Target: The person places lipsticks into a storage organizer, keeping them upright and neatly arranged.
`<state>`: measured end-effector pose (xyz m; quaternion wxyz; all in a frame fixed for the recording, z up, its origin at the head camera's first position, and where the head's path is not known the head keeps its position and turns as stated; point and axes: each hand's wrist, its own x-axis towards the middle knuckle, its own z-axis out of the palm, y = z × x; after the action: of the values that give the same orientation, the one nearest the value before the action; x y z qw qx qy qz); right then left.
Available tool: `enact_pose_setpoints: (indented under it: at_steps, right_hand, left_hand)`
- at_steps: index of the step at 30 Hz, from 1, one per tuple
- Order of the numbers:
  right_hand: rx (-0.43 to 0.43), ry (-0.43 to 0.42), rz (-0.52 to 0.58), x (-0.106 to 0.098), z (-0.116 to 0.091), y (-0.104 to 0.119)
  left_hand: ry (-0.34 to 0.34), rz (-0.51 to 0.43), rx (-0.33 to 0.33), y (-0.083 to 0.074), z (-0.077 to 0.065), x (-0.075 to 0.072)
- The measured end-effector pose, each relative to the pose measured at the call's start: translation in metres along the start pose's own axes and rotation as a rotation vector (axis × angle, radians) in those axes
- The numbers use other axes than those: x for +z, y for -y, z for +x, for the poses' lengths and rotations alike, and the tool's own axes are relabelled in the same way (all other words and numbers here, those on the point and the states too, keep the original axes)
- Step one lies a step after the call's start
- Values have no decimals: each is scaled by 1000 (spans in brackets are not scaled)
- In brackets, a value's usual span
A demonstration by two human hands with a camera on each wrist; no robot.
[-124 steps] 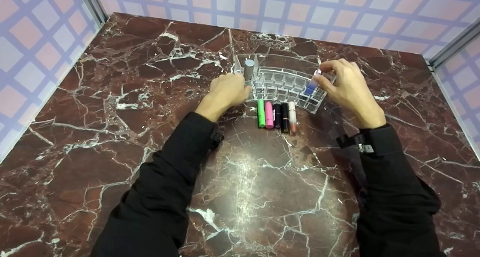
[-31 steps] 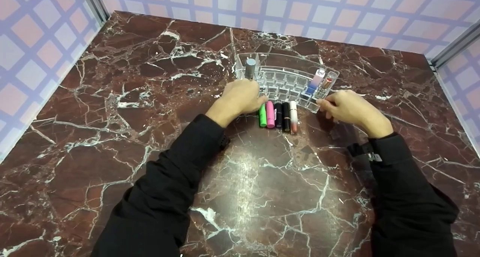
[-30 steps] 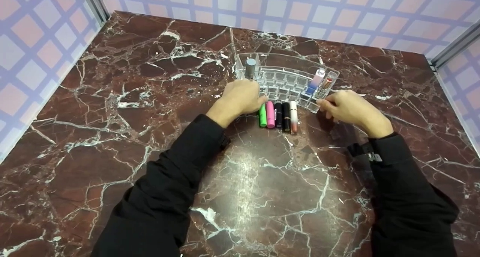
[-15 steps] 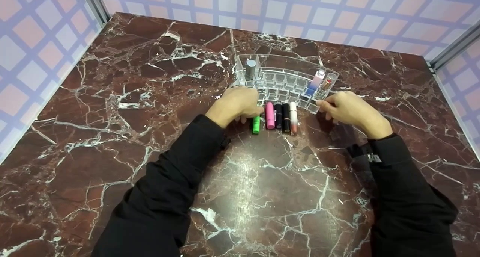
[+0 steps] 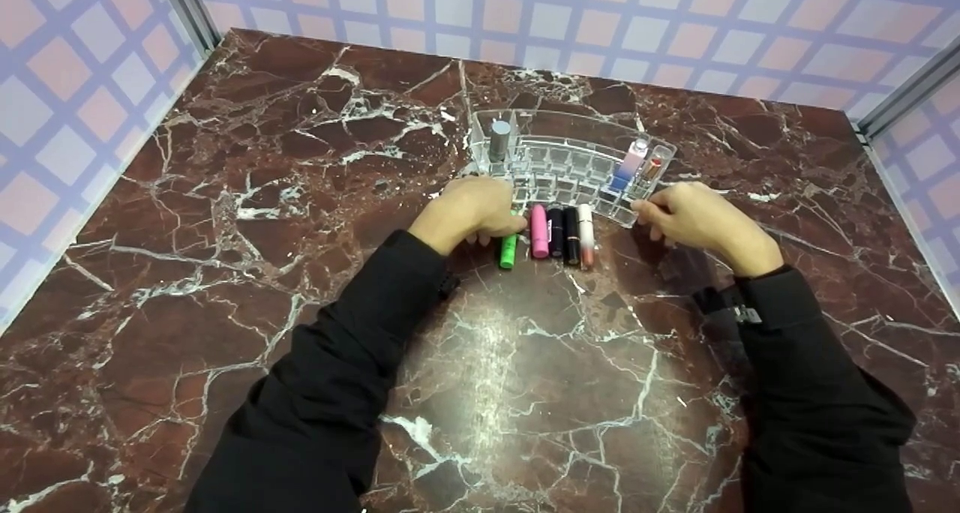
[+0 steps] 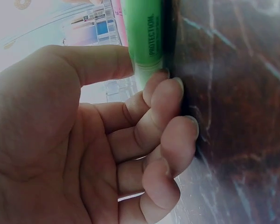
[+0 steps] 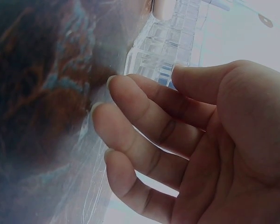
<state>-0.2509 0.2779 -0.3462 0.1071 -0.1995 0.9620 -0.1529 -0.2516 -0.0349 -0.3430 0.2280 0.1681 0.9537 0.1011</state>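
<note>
With thumb and fingertips my left hand [image 5: 476, 207] pinches one end of a green lip balm tube [image 5: 508, 253], lying just left of the other tubes. In the left wrist view the tube [image 6: 143, 32] bears the print "PROTECTION". My right hand [image 5: 697, 220] holds the front right corner of a clear lipstick organizer [image 5: 566, 192] between thumb and index finger, its other fingers loosely bent. A silver-capped tube [image 5: 499, 142] stands at the organizer's left. At its right stand a pink-and-blue tube [image 5: 631, 164] and a clear tube with red inside [image 5: 655, 166].
In front of the organizer lie a pink tube [image 5: 539, 232], two black lipsticks, one of them black with a gold band [image 5: 571, 235], and a white-to-orange tube [image 5: 586, 237]. Checkered panels [image 5: 502, 10] enclose the marble-patterned table [image 5: 300, 220].
The right hand has left the pink-and-blue tube and come to the organizer's front corner. My left hand has taken the green tube and drawn it left, away from the pink one.
</note>
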Motion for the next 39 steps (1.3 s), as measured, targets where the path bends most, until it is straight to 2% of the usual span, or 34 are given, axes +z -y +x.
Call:
enact_pose_setpoints:
  at_steps: [7,17,28,34,39]
  right_hand:
    - [-6,-5,-4,0,0,0]
    - [3,2,2,0,0,0]
    - [24,22,25,1,1,0]
    - [13,27,-2,-1,0,1]
    - [-42,-42,-54,-6,-5,9]
  left_hand:
    - [9,4,4,0,0,0]
    - [-41,8,48,2,1,2]
    - [-25,0,24,2,3,2]
    - [-64,8,45,3,0,1]
    - [-153,34,45,1,-3,-6]
